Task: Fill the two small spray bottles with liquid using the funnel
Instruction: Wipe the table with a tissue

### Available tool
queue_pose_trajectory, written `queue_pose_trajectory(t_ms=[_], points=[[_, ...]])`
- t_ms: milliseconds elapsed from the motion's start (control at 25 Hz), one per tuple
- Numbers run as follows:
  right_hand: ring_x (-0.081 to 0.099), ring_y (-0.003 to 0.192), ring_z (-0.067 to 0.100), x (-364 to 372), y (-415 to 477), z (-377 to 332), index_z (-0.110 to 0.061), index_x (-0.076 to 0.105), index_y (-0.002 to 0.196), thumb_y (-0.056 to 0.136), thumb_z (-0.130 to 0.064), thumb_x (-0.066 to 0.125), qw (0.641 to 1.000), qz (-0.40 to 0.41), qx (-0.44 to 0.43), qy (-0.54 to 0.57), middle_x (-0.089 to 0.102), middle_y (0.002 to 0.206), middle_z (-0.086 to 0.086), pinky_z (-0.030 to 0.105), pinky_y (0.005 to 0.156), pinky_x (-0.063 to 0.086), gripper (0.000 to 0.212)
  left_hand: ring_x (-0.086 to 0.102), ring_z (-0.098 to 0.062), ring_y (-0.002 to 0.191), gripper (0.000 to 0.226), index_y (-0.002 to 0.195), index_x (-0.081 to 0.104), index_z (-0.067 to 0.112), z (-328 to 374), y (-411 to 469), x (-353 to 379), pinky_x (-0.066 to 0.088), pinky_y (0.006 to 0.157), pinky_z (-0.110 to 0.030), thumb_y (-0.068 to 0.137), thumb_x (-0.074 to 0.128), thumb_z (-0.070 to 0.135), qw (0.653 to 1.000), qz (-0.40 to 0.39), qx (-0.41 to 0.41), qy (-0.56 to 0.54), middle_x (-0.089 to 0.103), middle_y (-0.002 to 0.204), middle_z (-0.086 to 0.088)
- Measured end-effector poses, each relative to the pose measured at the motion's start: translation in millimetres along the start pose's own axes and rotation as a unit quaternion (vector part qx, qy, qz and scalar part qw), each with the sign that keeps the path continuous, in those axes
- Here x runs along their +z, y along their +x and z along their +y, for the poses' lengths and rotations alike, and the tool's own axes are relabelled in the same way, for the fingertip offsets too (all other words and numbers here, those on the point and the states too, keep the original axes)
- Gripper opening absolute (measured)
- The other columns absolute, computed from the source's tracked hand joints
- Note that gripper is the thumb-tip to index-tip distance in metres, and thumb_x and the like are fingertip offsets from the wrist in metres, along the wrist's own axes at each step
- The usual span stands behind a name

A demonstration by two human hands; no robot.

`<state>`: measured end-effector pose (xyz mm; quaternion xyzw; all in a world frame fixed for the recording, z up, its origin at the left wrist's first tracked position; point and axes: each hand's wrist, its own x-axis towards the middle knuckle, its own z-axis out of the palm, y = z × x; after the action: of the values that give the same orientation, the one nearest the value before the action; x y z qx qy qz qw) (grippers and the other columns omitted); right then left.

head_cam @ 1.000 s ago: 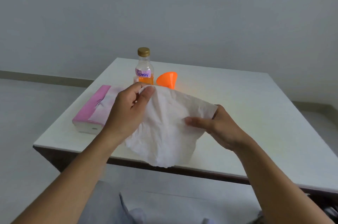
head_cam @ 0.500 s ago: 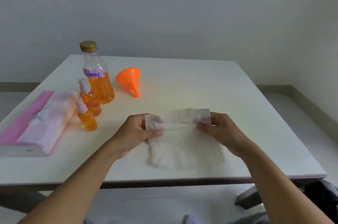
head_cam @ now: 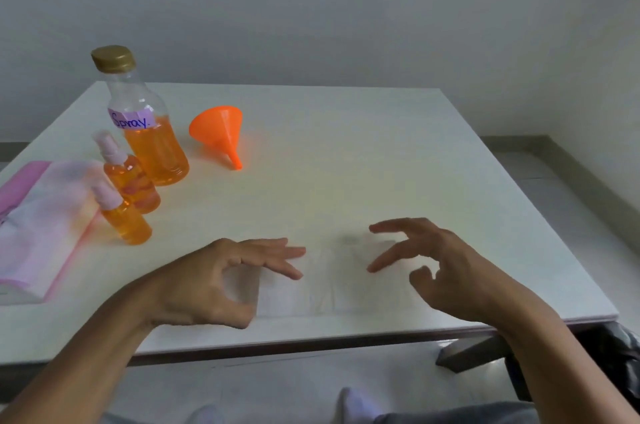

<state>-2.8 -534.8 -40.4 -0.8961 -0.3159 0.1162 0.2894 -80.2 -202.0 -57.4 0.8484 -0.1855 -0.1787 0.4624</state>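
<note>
Two small spray bottles with pink caps, one nearer [head_cam: 124, 217] and one behind it [head_cam: 131, 178], stand at the left of the white table [head_cam: 346, 153], both holding orange liquid. Behind them stands a bigger bottle [head_cam: 145, 126] labelled "Spray", gold-capped and about half full of orange liquid. An orange funnel [head_cam: 220, 133] lies on its side to the right of it. A white tissue [head_cam: 332, 281] lies flat near the table's front edge. My left hand [head_cam: 225, 281] rests on its left part, fingers apart. My right hand [head_cam: 440, 268] hovers over its right part, fingers spread.
A pink tissue pack [head_cam: 38, 223] lies at the left edge of the table, next to the small bottles. The table's front edge runs just under my wrists. A dark table leg [head_cam: 467, 351] and floor show at the lower right.
Both hands held the tissue up, brought it down onto the table near the front edge, and have now let go of it. The camera view shifted right.
</note>
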Motion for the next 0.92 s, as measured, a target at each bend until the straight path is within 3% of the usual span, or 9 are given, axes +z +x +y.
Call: queue_pose_trajectory(t_ms=[80, 160, 280, 440, 520, 640, 720, 840, 920], points=[[0.052, 0.127, -0.005, 5, 4, -10, -0.049, 0.075, 0.103, 0.080, 0.016, 0.049, 0.995, 0.086, -0.054, 0.014, 0.051, 0.142, -0.032, 0.014, 0.078, 0.052, 0.074, 0.024, -0.002, 0.145, 0.064, 0.127, 0.064, 0.031, 5, -5, -11, 0.016, 0.112, -0.036, 0.066, 0.061, 0.012, 0.998, 0.018, 0.024, -0.050, 0.048, 0.146, 0.019], [0.054, 0.131, 0.001, 19, 12, -25, -0.040, 0.073, 0.119, 0.086, 0.011, 0.055, 0.984, 0.108, -0.140, -0.010, 0.055, 0.145, -0.019, 0.018, 0.094, 0.051, 0.063, 0.026, -0.003, 0.144, 0.061, 0.127, 0.064, 0.031, 1, -4, -14, 0.018, 0.113, -0.041, 0.070, 0.054, 0.014, 0.992, 0.098, 0.027, -0.074, 0.051, 0.145, 0.017], [0.026, 0.155, 0.011, 55, 29, -36, -0.032, 0.055, 0.146, 0.100, -0.016, 0.056, 0.962, -0.020, -0.242, -0.127, 0.038, 0.163, -0.009, 0.038, 0.123, 0.029, 0.048, 0.021, 0.000, 0.145, 0.049, 0.128, 0.059, 0.043, -18, 5, -6, 0.019, 0.120, -0.043, 0.096, 0.044, 0.009, 0.969, 0.235, -0.060, 0.047, 0.044, 0.147, 0.024], [0.012, 0.158, 0.014, 72, 47, -25, -0.018, 0.037, 0.158, 0.107, -0.023, 0.044, 0.937, -0.112, -0.290, -0.160, 0.024, 0.169, -0.003, 0.040, 0.128, 0.015, 0.051, 0.015, -0.006, 0.148, 0.042, 0.139, 0.048, 0.038, -40, 12, 5, 0.017, 0.118, -0.032, 0.103, 0.041, 0.018, 0.939, 0.296, -0.086, 0.153, 0.034, 0.155, 0.017], [0.012, 0.158, 0.015, 69, 61, -16, -0.015, 0.034, 0.159, 0.109, -0.025, 0.038, 0.951, -0.072, -0.245, -0.177, 0.022, 0.169, 0.000, 0.037, 0.129, 0.013, 0.051, 0.019, -0.009, 0.148, 0.040, 0.140, 0.047, 0.036, -44, 14, 4, 0.022, 0.118, -0.034, 0.103, 0.040, 0.021, 0.933, 0.320, -0.082, 0.139, 0.035, 0.155, 0.013], [0.009, 0.159, 0.022, 65, 88, -9, -0.011, 0.030, 0.160, 0.111, -0.025, 0.027, 0.986, 0.044, -0.001, -0.163, 0.019, 0.170, 0.006, 0.036, 0.129, 0.007, 0.050, 0.021, -0.011, 0.148, 0.039, 0.140, 0.045, 0.038, -47, 17, 4, 0.027, 0.115, -0.037, 0.102, 0.041, 0.030, 0.926, 0.332, -0.096, 0.153, 0.033, 0.156, 0.013], [0.009, 0.158, 0.032, 64, 104, -11, -0.012, 0.035, 0.156, 0.111, -0.025, 0.026, 0.987, 0.057, 0.080, -0.125, 0.021, 0.168, 0.012, 0.036, 0.127, 0.006, 0.047, 0.020, -0.010, 0.147, 0.040, 0.140, 0.045, 0.039, -49, 18, 6, 0.028, 0.114, -0.037, 0.102, 0.042, 0.030, 0.925, 0.326, -0.098, 0.167, 0.033, 0.156, 0.013], [-0.004, 0.158, 0.029, 46, 107, -3, -0.032, 0.023, 0.162, 0.109, -0.037, 0.038, 0.984, 0.045, -0.030, -0.168, 0.007, 0.172, 0.005, 0.040, 0.127, 0.001, 0.055, 0.017, -0.004, 0.146, 0.041, 0.140, 0.045, 0.038, -49, 19, 6, 0.024, 0.111, -0.028, 0.101, 0.042, 0.027, 0.924, 0.319, -0.081, 0.194, 0.032, 0.156, 0.014], [-0.009, 0.158, 0.020, 31, 104, 10, -0.030, 0.019, 0.163, 0.109, -0.036, 0.038, 0.972, -0.006, -0.106, -0.210, 0.004, 0.172, -0.003, 0.039, 0.129, -0.001, 0.058, 0.012, 0.002, 0.143, 0.043, 0.143, 0.042, 0.037, -49, 22, 8, 0.019, 0.110, -0.020, 0.101, 0.041, 0.027, 0.924, 0.297, -0.071, 0.229, 0.030, 0.157, 0.017]])
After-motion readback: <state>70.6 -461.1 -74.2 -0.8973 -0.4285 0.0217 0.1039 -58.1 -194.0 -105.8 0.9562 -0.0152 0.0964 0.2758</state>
